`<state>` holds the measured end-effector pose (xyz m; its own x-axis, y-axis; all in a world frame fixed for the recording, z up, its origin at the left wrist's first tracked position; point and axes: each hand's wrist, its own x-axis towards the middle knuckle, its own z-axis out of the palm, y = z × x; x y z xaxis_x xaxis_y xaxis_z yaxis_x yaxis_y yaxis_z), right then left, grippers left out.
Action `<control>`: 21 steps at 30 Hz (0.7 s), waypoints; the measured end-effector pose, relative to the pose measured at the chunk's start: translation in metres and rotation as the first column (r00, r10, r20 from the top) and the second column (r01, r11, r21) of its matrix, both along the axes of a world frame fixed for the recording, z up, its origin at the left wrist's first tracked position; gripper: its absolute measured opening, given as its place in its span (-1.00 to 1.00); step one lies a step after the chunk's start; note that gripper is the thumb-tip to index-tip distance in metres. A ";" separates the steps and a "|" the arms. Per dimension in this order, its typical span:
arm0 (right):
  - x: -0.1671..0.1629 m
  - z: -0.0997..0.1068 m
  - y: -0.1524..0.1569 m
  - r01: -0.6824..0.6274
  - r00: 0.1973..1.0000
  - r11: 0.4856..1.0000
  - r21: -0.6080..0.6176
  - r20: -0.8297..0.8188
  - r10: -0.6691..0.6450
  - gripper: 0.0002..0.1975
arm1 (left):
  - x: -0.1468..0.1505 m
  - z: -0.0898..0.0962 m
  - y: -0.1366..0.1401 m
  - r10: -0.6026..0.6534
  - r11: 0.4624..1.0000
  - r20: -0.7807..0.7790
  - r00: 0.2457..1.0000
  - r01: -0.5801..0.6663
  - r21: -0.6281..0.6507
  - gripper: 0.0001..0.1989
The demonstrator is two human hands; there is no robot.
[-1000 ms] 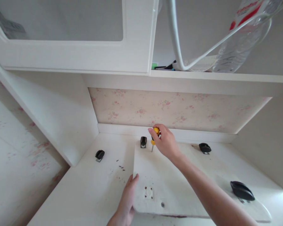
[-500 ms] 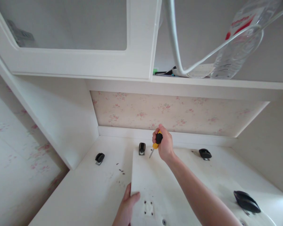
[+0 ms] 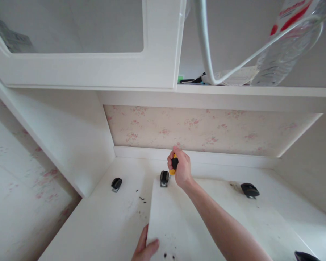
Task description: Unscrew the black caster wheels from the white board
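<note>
My right hand (image 3: 182,169) is closed around a screwdriver (image 3: 175,163) with a yellow and black handle. Its thin shaft slants down to a small black caster wheel (image 3: 164,177), whose metal plate sits at the corner of a white board (image 3: 176,214). Whether the tip sits in a screw there is too small to tell. Low in the view, my left hand (image 3: 146,248) grips the board's left edge, thumb on top and fingers at the side. Dark holes mark the board near that thumb.
Left of the board lie a loose caster (image 3: 116,183) and several small dark screws (image 3: 142,199). Another caster (image 3: 250,190) is at the right, and part of one shows bottom right. Overhead hang a cabinet door (image 3: 97,70), a white cable (image 3: 206,43) and a shelf with a plastic bottle (image 3: 279,54).
My right hand has moved left with the screwdriver, bringing its shaft from the bare board to the caster. The left hand still grips the board's edge. The view has shifted slightly.
</note>
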<state>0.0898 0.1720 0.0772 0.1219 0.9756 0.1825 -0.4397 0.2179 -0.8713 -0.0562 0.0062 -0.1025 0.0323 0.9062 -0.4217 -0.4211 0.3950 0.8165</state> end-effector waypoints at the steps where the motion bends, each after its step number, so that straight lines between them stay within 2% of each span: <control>1: 0.000 -0.001 0.001 0.003 1.000 1.000 -0.003 0.003 -0.003 -0.59 | -0.001 -0.002 0.000 0.003 1.000 -0.019 1.000 -0.002 0.009 -0.41; 7: 0.001 0.000 0.001 0.020 0.999 1.000 0.004 0.028 -0.020 -0.60 | -0.011 -0.006 0.003 -0.106 0.994 -0.063 0.992 0.107 0.019 -0.43; 13: -0.004 -0.001 -0.002 0.016 0.996 1.000 0.026 0.085 -0.018 -0.60 | -0.008 -0.012 -0.002 -0.052 0.997 0.074 0.996 0.057 -0.061 -0.43; 17: -0.003 -0.003 -0.001 -0.004 0.995 0.999 0.034 0.097 0.001 -0.61 | -0.007 -0.010 -0.002 -0.045 0.996 0.067 0.997 0.050 -0.076 -0.39; 21: -0.002 -0.004 -0.001 -0.089 0.989 0.995 0.043 0.123 0.083 -0.64 | -0.007 0.000 0.001 -0.073 0.995 0.023 0.997 0.075 -0.062 -0.40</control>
<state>0.0878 0.1706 0.0731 0.0118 0.9711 0.2382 -0.3503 0.2271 -0.9087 -0.0627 0.0068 -0.1020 0.1078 0.8728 -0.4761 -0.4054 0.4758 0.7805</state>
